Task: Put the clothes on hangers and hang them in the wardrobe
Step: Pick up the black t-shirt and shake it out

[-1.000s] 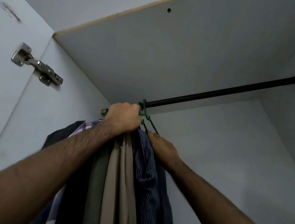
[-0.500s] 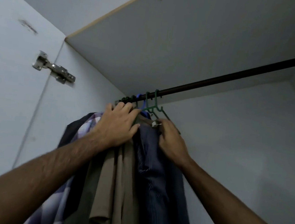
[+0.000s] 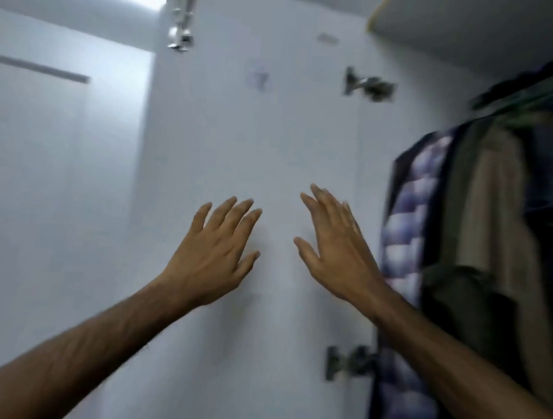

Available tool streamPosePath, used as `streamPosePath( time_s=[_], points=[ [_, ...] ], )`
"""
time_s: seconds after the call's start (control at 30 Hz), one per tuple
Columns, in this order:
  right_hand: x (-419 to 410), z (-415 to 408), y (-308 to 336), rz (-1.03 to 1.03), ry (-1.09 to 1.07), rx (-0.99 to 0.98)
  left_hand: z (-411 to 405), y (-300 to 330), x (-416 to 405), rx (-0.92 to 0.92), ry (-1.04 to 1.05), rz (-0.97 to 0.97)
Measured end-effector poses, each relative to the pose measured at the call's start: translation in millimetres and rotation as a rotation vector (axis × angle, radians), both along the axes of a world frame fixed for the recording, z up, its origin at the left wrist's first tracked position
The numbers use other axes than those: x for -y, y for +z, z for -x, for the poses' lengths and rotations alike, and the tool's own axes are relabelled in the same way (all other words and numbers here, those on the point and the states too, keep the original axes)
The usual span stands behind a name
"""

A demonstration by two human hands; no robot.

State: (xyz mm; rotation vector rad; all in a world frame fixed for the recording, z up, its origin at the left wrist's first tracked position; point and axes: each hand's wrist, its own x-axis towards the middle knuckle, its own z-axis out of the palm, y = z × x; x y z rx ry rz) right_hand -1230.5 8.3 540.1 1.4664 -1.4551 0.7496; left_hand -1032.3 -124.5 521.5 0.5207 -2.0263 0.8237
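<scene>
Clothes [image 3: 471,259] hang packed together at right inside wardrobe [image 3: 435,19]: checked purple-white, dark olive, beige, dark blue garments. Green hangers [image 3: 539,95] blurred at the top.

home bedroom | white wardrobe door [image 3: 238,172] | hung clothes [image 3: 487,227]

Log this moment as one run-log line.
left hand: open, empty | right hand: open, empty | clothes: hanging in wardrobe | wardrobe door: open
</scene>
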Motion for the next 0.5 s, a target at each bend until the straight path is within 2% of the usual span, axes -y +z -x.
streamPosePath(
  time_s=[0.27,0.5],
  points=[
    [158,-301,-188,-0.377,0.436,-0.077,-332,-175,51,0.081,0.472,-0.317],
    [214,-605,-306,-0.632,0.767,-0.038,-639,-278,10,0.114,0.882,-0.588]
  ],
)
